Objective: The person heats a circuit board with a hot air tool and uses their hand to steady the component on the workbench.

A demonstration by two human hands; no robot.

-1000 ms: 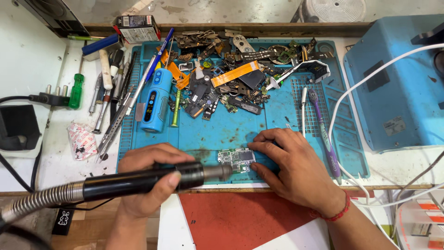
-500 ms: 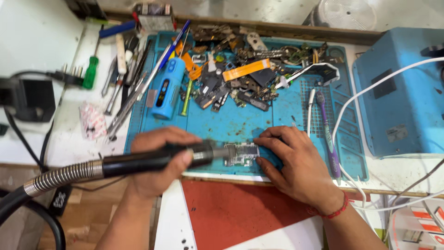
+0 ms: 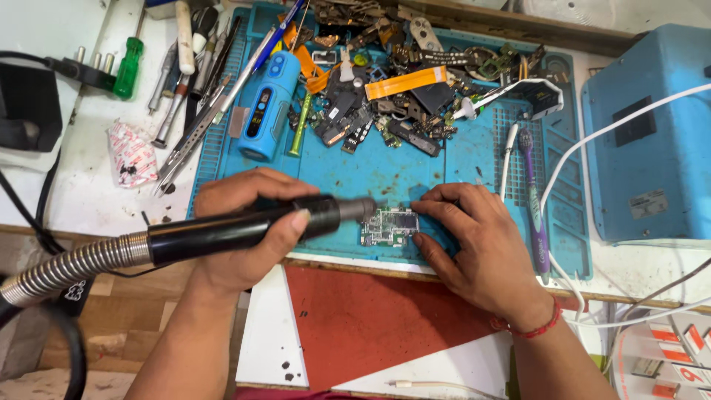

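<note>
Circuit board [image 3: 390, 226] under right hand [image 3: 474, 244], left hand [image 3: 244, 226] gripping handpiece [image 3: 244, 226]

White work surface [image 3: 89, 196], wooden front edge. Blue repair mat [image 3: 385, 167] at centre, loaded with small circuit board [image 3: 389, 226] near front edge, blue cylindrical tool [image 3: 268, 105], purple toothbrush [image 3: 533, 194], heap of loose phone parts [image 3: 400, 81] at rear. Left of mat: tweezers and screwdrivers [image 3: 185, 89], green-handled screwdriver [image 3: 127, 68], crumpled wrapper [image 3: 132, 152]. Right of mat: blue box unit [image 3: 652, 141], white cables [image 3: 592, 141].
</note>
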